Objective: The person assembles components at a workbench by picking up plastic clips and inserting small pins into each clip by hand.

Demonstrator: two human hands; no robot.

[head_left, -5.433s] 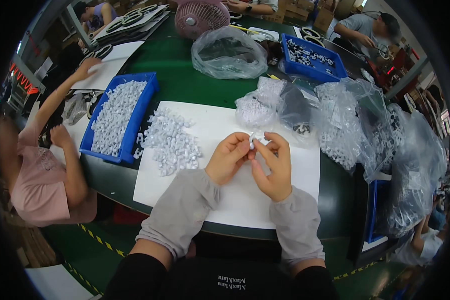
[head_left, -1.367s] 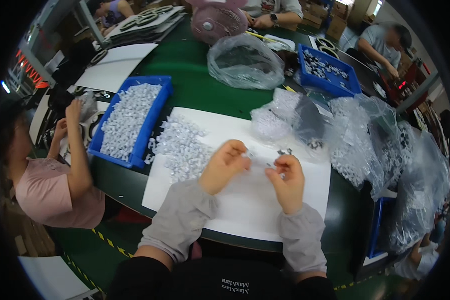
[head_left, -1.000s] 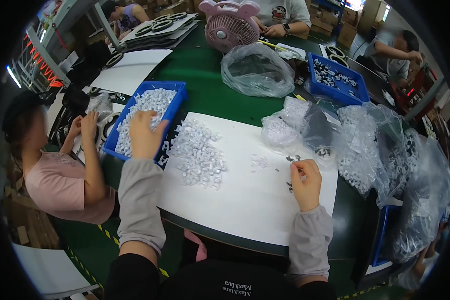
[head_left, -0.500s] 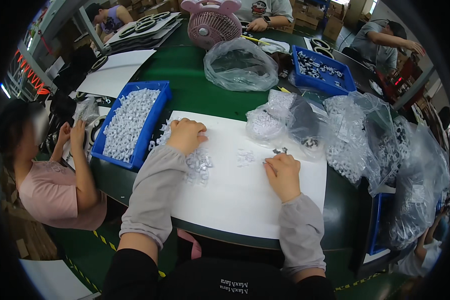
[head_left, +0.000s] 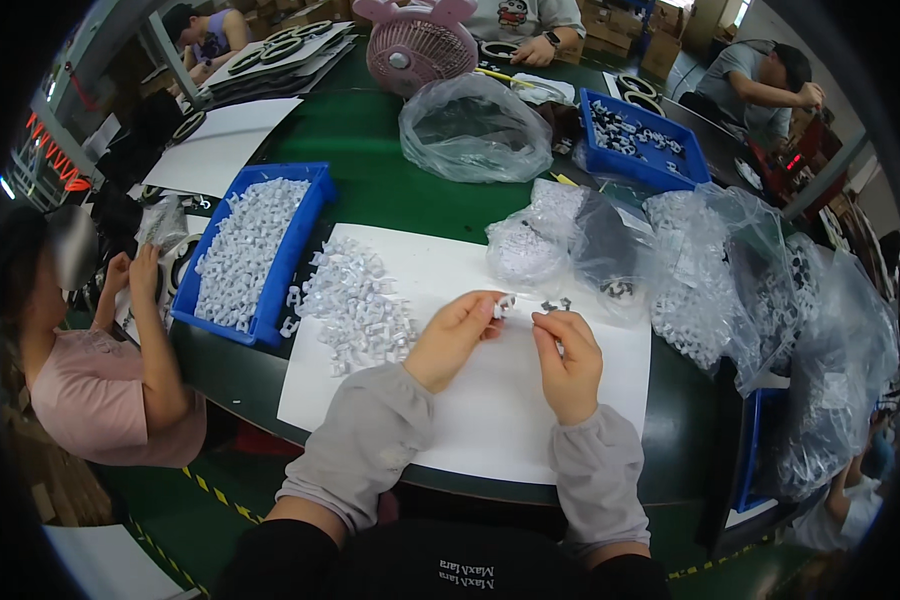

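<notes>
My left hand (head_left: 457, 338) is closed in a pinch on a small white plastic part (head_left: 504, 306), held above the white sheet (head_left: 490, 420). Just to its right, my right hand (head_left: 570, 368) has thumb and forefinger pressed together; whatever is between them is too small to make out. Several small dark pieces (head_left: 558, 304) lie on the sheet beyond the right fingertips. Left of my left hand spreads a loose pile of white plastic parts (head_left: 355, 305), some reaching past the sheet's left edge.
A blue bin (head_left: 322, 205) full of white parts stands left. Bagged parts (head_left: 695, 275) crowd the right side. Farther back are an open plastic bag (head_left: 475, 130), a pink fan (head_left: 420, 55) and another blue bin (head_left: 645, 178). A co-worker (head_left: 110, 380) sits close at left.
My left hand has come from the pile toward the right hand, bringing a white part with it. The right hand has stayed nearly in place. The view has shifted slightly.
</notes>
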